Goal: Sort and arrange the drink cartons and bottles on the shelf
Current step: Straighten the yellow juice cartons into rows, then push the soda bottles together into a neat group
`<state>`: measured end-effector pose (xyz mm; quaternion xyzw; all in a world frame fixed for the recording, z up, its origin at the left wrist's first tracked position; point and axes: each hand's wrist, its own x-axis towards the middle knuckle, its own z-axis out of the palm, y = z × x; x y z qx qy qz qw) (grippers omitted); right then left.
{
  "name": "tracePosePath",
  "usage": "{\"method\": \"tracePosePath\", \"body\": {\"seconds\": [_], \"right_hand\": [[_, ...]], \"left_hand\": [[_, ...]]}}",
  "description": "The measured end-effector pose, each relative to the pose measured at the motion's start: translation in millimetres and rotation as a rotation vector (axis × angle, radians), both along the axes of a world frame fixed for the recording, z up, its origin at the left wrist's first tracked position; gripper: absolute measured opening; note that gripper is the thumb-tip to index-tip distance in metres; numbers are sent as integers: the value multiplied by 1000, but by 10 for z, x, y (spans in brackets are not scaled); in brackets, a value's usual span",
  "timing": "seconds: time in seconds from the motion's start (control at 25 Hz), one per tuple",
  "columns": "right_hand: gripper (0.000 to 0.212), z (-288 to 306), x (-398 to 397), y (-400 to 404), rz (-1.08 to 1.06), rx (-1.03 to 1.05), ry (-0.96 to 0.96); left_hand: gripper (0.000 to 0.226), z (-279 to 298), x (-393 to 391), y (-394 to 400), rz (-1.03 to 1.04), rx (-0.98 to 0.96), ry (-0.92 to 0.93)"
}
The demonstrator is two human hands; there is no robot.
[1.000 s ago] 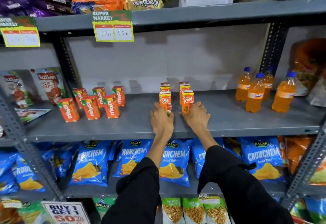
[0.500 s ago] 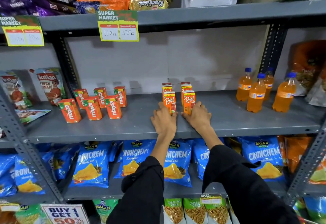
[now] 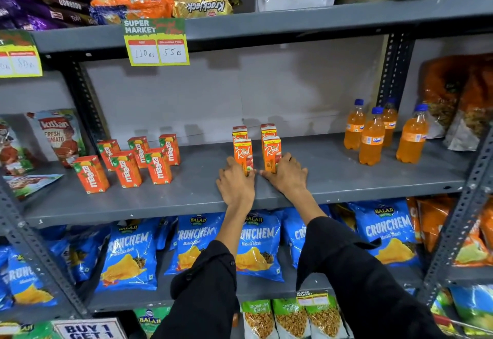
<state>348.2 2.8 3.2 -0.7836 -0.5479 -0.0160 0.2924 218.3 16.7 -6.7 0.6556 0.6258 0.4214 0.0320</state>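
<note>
Real cartons: four on grey middle shelf [image 3: 346, 178], near centre, two rows of two, upright. Front left carton [image 3: 243, 155] and front right carton [image 3: 272, 153] just apart, labels facing out; back pair [image 3: 267, 129] directly at 12 o'clock behind them, mostly hidden.
Left hand [image 3: 236, 183] flat on shelf, fingers curled against base of front left carton from 7 o'clock side, touching. Right hand [image 3: 286, 175] same on front right carton from 5 o'clock side. Neither lifted; loose cupping contact, not a full wrap. Index fingertips nearly meeting between the two cartons at 6 o'clock.
Maaza cartons [image 3: 128, 162]: six, well apart at 9 o'clock, upright, loosely staggered.
Fanta bottles [image 3: 372, 139]: four, blue caps, well apart at 3 o'clock, upright, clustered.
Black sleeves on both arms.
</note>
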Motion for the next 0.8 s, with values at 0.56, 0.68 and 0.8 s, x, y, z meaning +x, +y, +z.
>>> {"method": "tracePosePath", "body": {"seconds": [0.56,0.68,0.8], "right_hand": [[35,135,2082,-937,-350,769,112],[64,164,2648,-974,-476,536,175],[91,125,3072,-869,-397,280,261]], "left_hand": [[22,21,1742,-868,-426,253,-531],[33,108,2374,-825,-560,24,-549],[68,157,2808,-698,-569,-149,-461]]}}
